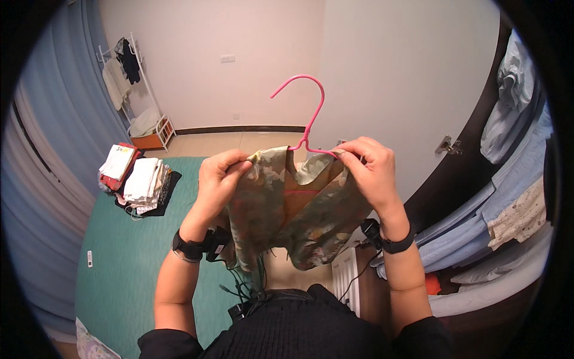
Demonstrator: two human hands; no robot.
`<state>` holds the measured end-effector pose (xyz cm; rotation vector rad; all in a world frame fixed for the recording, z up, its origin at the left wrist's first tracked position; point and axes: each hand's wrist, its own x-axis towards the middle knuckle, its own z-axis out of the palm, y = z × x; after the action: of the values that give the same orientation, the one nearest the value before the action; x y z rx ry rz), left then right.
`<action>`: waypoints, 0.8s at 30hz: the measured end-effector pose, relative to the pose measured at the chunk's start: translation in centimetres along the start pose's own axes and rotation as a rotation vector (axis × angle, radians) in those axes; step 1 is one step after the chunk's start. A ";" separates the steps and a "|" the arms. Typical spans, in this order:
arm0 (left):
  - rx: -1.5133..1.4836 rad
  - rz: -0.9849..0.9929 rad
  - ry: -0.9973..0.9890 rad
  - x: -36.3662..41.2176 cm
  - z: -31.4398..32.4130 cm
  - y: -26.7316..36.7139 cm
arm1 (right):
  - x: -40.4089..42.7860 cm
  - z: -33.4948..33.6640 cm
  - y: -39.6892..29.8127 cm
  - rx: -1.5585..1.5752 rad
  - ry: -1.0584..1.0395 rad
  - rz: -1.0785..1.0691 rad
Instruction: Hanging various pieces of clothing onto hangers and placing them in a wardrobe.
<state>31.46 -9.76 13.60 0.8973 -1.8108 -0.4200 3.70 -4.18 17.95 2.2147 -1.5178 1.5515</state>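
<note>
A green floral garment [260, 202] hangs on a pink clothes hanger [306, 130] in front of me, its hook pointing up and curving to the left. My left hand [224, 177] pinches the garment at its left shoulder between thumb and fingers. At the other shoulder, my right hand [370, 170] pinches the fabric by the end of the hanger's arm. Through the open neckline show a brownish inner side and the hanger's pink lower bar. The cloth hides most of the hanger's body.
A bed with a green cover [134, 260] lies at the left, bearing stacks of folded clothes [143, 179] and a small white remote control [89, 259]. An open wardrobe with hanging clothes [511, 179] is at the right, beside its white door [403, 89]. A white coat rack [145, 76] stands behind.
</note>
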 end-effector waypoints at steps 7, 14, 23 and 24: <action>-0.337 -0.084 -0.028 2.2 0.7 0.4 | 1.4 -5.2 2.3 0.415 -0.114 0.035; -0.515 -0.072 -0.146 4.4 4.5 2.6 | 0.0 -10.6 4.1 0.036 0.013 0.003; -0.556 -0.026 -0.182 6.9 12.2 6.8 | -1.0 -18.5 5.1 -0.077 0.001 -0.150; -0.580 -0.026 -0.163 7.1 12.7 7.1 | -1.7 -19.9 5.5 -0.061 0.066 -0.097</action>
<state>15.88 -11.86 17.47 0.4893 -1.6816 -0.9965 -14.11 4.40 24.13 2.1472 -1.3991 1.5138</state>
